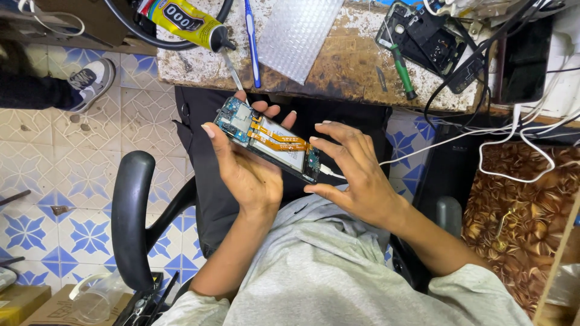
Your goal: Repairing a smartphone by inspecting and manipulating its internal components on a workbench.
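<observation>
An opened phone (269, 137) with its back removed shows a blue circuit board, a white battery and orange flex cables. My left hand (244, 172) cradles it from below, thumb along its near edge and fingers curling over the far side. My right hand (356, 169) grips the phone's bottom end, where a white cable (423, 152) is plugged in. The phone is held above my lap, just in front of the worn wooden bench (338, 69).
On the bench lie a yellow glue tube (184, 21), a blue toothbrush (252, 39), a bubble-wrap sheet (299, 33), a green-handled screwdriver (402, 72) and another dismantled phone (423, 36). Tangled white and black cables hang at right. A black chair armrest (130, 217) is at left; someone's shoe (90, 81) rests on the tiled floor.
</observation>
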